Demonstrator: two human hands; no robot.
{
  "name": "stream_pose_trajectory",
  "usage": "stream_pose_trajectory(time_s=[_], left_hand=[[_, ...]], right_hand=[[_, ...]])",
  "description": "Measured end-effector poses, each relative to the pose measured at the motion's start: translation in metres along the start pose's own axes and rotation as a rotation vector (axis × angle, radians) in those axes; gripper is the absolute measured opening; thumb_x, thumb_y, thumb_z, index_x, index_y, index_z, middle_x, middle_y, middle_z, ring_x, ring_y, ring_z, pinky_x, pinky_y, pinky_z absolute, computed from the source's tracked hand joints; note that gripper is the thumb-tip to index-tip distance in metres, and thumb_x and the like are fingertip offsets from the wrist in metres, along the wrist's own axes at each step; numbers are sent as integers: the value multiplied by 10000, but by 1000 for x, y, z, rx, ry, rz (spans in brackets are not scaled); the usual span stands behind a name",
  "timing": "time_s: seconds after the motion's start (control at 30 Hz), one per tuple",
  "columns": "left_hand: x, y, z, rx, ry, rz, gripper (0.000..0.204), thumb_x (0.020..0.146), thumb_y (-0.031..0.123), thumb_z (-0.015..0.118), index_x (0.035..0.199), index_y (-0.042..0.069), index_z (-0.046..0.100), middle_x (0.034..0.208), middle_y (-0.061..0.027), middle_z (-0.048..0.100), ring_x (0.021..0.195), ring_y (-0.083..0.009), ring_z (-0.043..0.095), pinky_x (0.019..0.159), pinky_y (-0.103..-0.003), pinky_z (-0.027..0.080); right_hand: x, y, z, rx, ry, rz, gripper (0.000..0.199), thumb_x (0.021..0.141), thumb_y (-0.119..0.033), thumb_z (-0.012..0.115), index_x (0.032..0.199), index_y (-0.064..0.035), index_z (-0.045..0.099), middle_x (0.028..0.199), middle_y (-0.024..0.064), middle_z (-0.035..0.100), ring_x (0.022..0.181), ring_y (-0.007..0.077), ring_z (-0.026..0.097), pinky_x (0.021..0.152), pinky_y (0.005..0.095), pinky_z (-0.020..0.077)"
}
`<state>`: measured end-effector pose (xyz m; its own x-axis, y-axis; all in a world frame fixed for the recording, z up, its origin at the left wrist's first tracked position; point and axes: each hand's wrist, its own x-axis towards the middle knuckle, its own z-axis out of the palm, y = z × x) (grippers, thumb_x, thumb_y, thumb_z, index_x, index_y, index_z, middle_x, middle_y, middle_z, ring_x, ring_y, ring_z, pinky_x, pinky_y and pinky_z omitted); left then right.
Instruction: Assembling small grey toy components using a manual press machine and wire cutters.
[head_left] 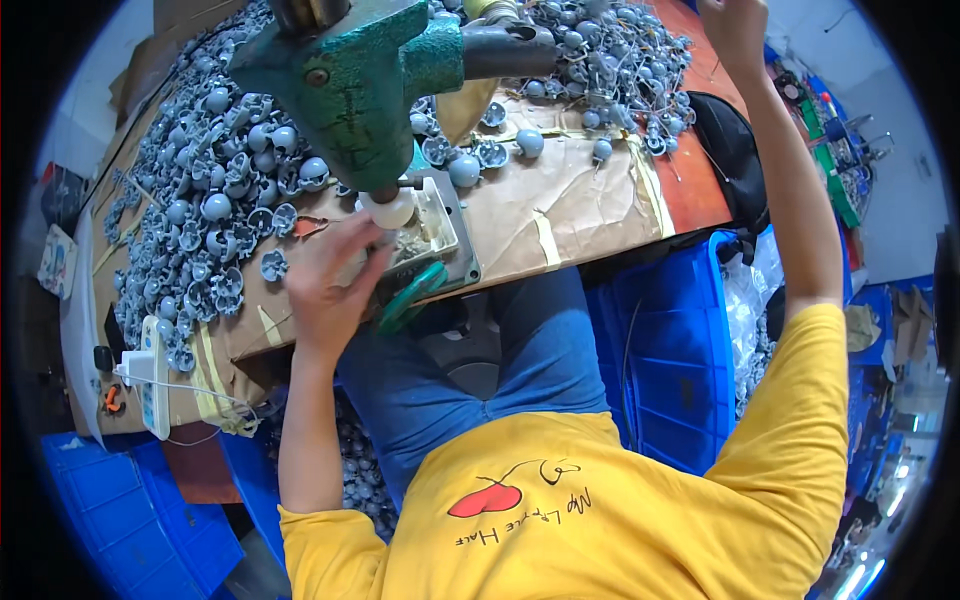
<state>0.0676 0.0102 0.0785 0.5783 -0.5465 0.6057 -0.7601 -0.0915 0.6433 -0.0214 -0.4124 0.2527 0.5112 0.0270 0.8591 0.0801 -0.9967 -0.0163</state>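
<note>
A green bench press (345,95) stands over the table in front of me, its shaft coming down onto a round white piece (388,210). My left hand (335,285) is beside that piece, fingertips close to or touching it. Its thumb and fingers are apart, slightly blurred, and no held object shows between them. Under the white piece is a pale tray (437,232) on a grey metal base (465,262). My right hand (735,35) is raised at the upper right, partly cut off by the picture's edge. It looks closed, but what it grips is out of sight.
Heaps of grey ball-shaped shells (215,205) cover the table's left, with wired grey balls (610,60) at the back right. A green looped handle (412,298) hangs at the front edge. Blue crates (670,345) flank my legs. A white power strip (152,385) lies left.
</note>
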Motion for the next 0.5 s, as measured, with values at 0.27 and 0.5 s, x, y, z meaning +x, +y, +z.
stream_pose_trajectory(time_s=[0.27,0.5], left_hand=[[3,2,11,252,-41,197,168,719,69,748,873,46,687,951,-83,617,937,-272,604,766,-346,475],[6,7,12,244,-84,261,159,707,24,746,847,25,671,823,-59,615,749,-226,612,650,-320,479]], right_hand=[[-64,-96,-14,41,121,-265,227,758,49,671,970,-30,650,942,110,662,835,162,628,721,277,518],[-135,-176,88,688,-275,118,243,739,-22,748,964,-55,662,919,65,682,747,160,661,662,264,536]])
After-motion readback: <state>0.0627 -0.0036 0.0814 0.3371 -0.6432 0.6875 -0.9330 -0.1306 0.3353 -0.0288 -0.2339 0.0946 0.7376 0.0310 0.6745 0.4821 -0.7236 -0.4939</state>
